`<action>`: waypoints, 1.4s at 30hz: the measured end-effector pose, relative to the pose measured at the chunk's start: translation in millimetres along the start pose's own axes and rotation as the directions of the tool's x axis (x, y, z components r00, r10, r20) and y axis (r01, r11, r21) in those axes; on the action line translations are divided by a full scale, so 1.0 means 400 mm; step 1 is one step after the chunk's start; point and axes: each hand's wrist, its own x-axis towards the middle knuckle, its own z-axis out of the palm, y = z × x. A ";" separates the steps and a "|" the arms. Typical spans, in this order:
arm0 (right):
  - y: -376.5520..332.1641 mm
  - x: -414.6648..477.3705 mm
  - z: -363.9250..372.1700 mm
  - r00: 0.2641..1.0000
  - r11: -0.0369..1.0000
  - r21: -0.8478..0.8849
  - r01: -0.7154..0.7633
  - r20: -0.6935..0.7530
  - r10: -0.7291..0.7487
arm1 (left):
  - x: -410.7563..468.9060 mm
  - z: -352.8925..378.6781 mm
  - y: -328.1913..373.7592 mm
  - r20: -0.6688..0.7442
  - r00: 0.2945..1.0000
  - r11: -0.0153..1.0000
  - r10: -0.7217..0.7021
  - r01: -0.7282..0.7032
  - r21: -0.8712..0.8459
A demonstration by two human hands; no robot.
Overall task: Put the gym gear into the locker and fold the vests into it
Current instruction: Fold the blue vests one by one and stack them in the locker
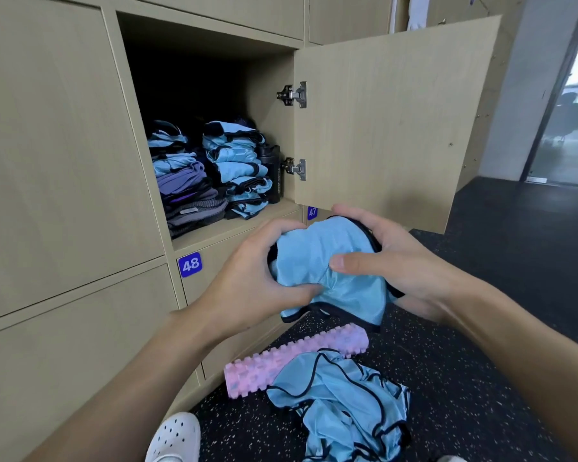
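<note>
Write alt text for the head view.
A person's left grip and right grip hold a light blue black-trimmed mesh vest before an open beige wooden locker of folded vests. A pink ridged foam roller and loose blue vests lie on the floor.

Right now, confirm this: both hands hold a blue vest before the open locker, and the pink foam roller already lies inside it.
One thing is wrong: the head view shows the pink foam roller on the floor, not inside the locker. The rest stands: the left hand and right hand hold a blue vest before the open locker.
</note>
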 end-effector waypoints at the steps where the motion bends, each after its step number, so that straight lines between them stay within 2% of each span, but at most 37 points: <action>1: 0.000 -0.001 -0.003 1.000 1.000 -0.027 0.010 0.021 -0.010 | 0.001 0.000 0.002 -0.018 1.000 0.999 -0.012 0.011 -0.044; 4: 0.007 0.010 -0.015 0.996 0.971 -0.235 0.030 0.090 -0.009 | 0.010 -0.004 -0.005 -0.064 0.998 0.993 -0.030 0.022 -0.118; 6: 0.009 0.030 -0.026 0.996 0.951 -0.307 0.020 0.091 0.008 | 0.019 -0.004 -0.018 -0.065 0.997 0.989 -0.050 0.040 -0.144; 10: 0.007 0.101 -0.038 0.995 0.952 -0.304 0.040 0.100 -0.010 | 0.065 -0.011 -0.043 -0.079 0.990 0.967 -0.118 0.096 -0.237; 13: 0.005 0.175 -0.027 0.993 0.967 -0.229 0.114 0.036 -0.109 | 0.124 -0.028 -0.066 -0.144 0.971 0.938 -0.191 0.137 -0.320; 16: 0.019 0.263 -0.020 0.984 0.973 -0.170 0.158 -0.054 -0.170 | 0.182 -0.043 -0.091 -0.232 0.952 0.930 -0.202 0.112 -0.351; 20: 0.043 0.374 -0.023 0.979 0.984 -0.089 0.154 -0.120 -0.164 | 0.260 -0.063 -0.126 -0.230 0.967 0.960 -0.111 0.045 -0.277; 23: 0.042 0.459 -0.027 0.977 0.980 -0.110 0.165 -0.120 -0.178 | 0.327 -0.075 -0.173 -0.243 0.967 0.985 -0.077 0.035 -0.172; 35: 0.052 0.856 -0.020 0.925 0.928 -0.164 0.335 -0.132 -0.357 | 0.574 -0.196 -0.385 -0.406 0.903 0.990 -0.142 0.123 -0.074; 42: -0.027 1.114 0.005 0.873 0.872 -0.207 0.443 -0.123 -0.472 | 0.789 -0.309 -0.417 -0.541 0.837 0.986 0.080 0.013 0.165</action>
